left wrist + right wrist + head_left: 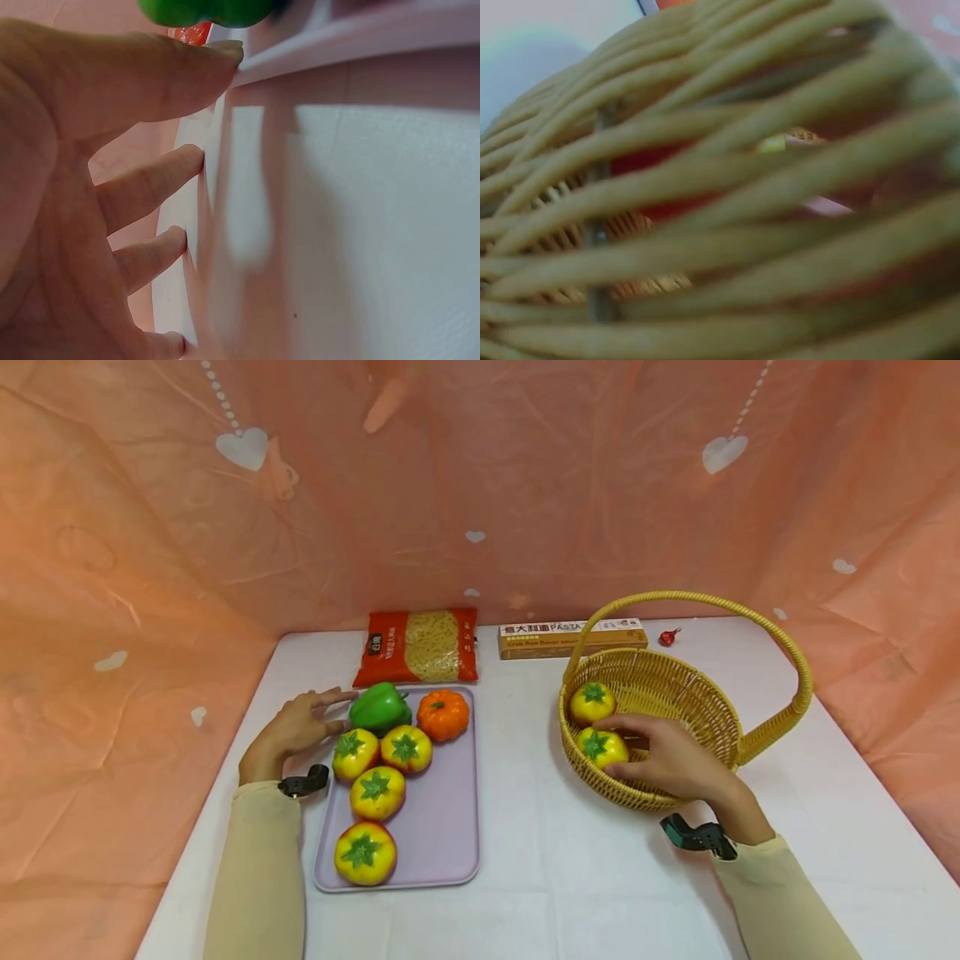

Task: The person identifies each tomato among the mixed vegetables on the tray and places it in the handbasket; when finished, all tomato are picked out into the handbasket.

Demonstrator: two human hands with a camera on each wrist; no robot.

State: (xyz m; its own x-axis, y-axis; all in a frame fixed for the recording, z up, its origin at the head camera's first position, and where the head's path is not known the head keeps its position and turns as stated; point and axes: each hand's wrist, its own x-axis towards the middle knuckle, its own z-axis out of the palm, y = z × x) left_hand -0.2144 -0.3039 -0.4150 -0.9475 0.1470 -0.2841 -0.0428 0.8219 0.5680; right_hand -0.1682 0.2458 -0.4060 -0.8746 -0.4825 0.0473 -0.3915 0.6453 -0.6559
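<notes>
Cream-sleeved left hand (pixel 294 727) left of centre, fingers apart, gripping nothing, beside green pepper (pixel 381 710) on lilac tray (pixel 442 827). Right of centre, wicker basket (pixel 693 702) holds lower yellow-red fruit (pixel 602 749) at its left side, right hand (pixel 678 756) with finger and thumb at its right edge, clamped or loose: can't tell. Uneven release could probably roll it into upper fruit (pixel 592 703); green leaf star (pixel 596 744) faces up toward camera, body roundish, no clear long axis.

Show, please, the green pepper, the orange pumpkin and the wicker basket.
Green pepper (pixel 379 710), head view: its body.
Orange pumpkin (pixel 444 719), head view: its ribbed side.
Wicker basket (pixel 678 687), head view: its inner wall.
</notes>
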